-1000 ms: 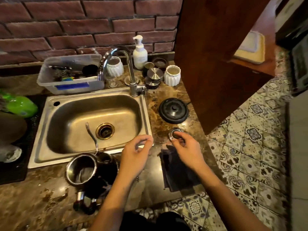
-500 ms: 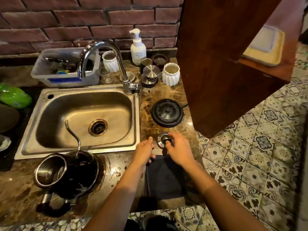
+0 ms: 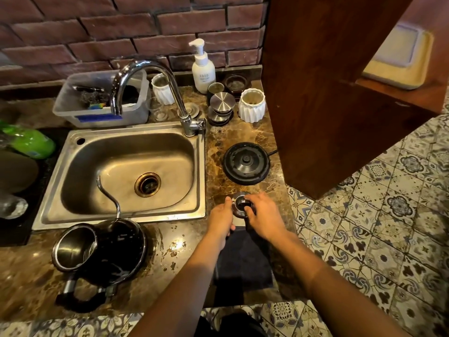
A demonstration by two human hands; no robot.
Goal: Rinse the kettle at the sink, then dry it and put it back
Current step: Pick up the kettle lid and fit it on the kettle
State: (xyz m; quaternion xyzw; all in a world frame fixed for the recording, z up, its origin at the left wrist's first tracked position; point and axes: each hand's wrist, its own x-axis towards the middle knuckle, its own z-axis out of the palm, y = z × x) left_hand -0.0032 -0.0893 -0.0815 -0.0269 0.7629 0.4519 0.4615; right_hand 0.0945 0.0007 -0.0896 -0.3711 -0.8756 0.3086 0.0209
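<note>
While before apart, left hand (image 3: 220, 221) seemingly touching lid (image 3: 240, 205).

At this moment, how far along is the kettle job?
Rinsing looks over: the tap is off and the kettle lies on its side on the counter, lid off. In hand: the left hand and right hand are on the small lid above the dark cloth. Left: finish drying, close the kettle and return it to the base.
</note>
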